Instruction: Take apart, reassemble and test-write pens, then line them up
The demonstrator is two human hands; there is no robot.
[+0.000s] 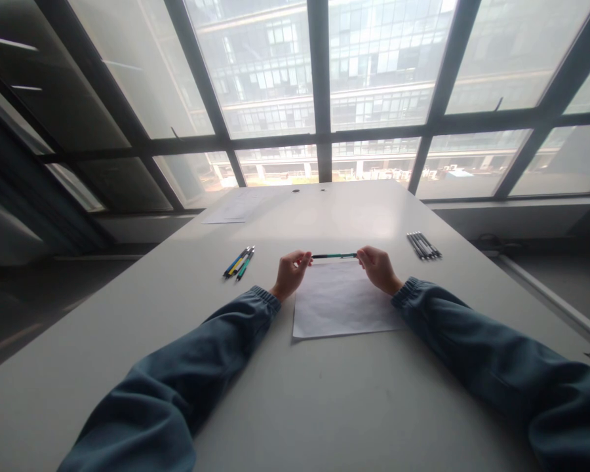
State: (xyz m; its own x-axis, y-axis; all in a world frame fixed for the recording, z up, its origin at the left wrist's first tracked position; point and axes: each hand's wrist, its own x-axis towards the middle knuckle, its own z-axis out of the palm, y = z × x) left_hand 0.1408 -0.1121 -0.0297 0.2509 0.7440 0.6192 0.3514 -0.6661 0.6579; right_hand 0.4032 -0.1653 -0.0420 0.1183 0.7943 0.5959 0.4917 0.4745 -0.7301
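Note:
Both my hands hold one green pen (334,255) level above a white sheet of paper (341,303) on the table. My left hand (291,273) pinches the pen's left end with curled fingers. My right hand (377,267) pinches its right end the same way. The pen runs left to right between them, just over the sheet's far edge.
Several coloured pens (239,262) lie to the left of my hands. A row of dark pens (423,245) lies to the right. Another sheet of paper (236,207) rests near the far left of the white table (295,393), below tall windows.

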